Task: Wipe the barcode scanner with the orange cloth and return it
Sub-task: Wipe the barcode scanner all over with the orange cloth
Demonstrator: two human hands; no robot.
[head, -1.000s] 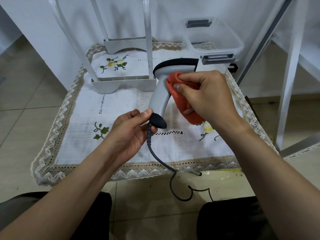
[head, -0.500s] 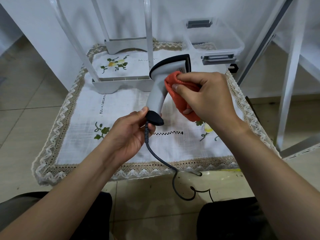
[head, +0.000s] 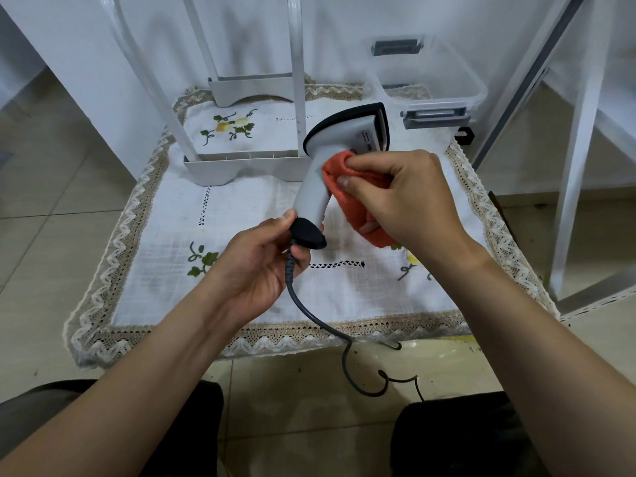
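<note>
A grey barcode scanner [head: 318, 180] with a black-rimmed head is held upright above the embroidered white cloth [head: 241, 215]. My left hand [head: 261, 259] pinches the black base of its handle, where the dark cable [head: 299, 304] leaves and trails down to the floor. My right hand [head: 402, 197] grips a bunched orange cloth [head: 347, 197] and presses it against the right side of the handle, just under the head. The scanner's window faces right, away from me.
A white plastic rack [head: 247, 163] stands on the cloth behind the scanner. A clear plastic box [head: 430, 87] with grey latches sits at the back right. White frame legs [head: 578, 149] rise at the right. Tiled floor [head: 44, 201] surrounds the low table.
The scanner has turned so its head points more to the right, showing its side. My right hand with the orange cloth has slid slightly down the handle.
</note>
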